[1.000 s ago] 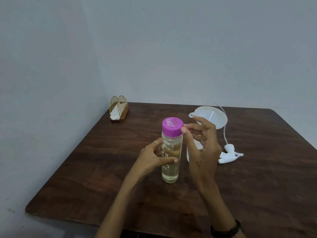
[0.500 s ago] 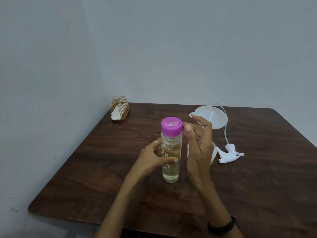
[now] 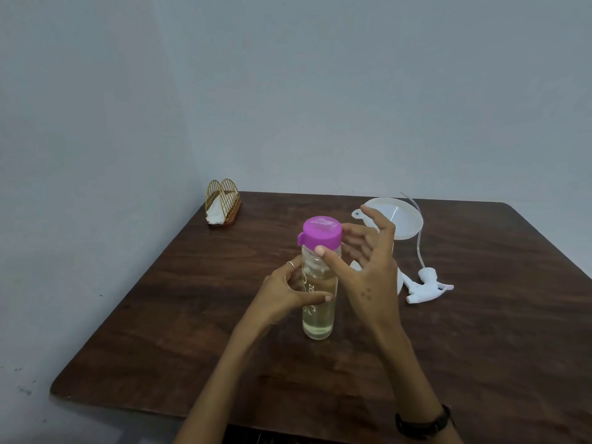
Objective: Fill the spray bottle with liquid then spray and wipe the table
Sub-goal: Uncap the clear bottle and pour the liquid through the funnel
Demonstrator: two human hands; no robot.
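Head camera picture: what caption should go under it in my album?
Left hand grips a clear bottle of yellowish liquid while the right hand works its purple cap; a white funnel waits behind.

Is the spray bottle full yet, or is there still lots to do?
Not yet. Done: the spray head lies off on the table, and a funnel stands ready. In hand: the left hand holds the clear bottle of liquid while the right hand works at its purple cap, which is on. Left: pouring, refitting the spray head, spraying and wiping.
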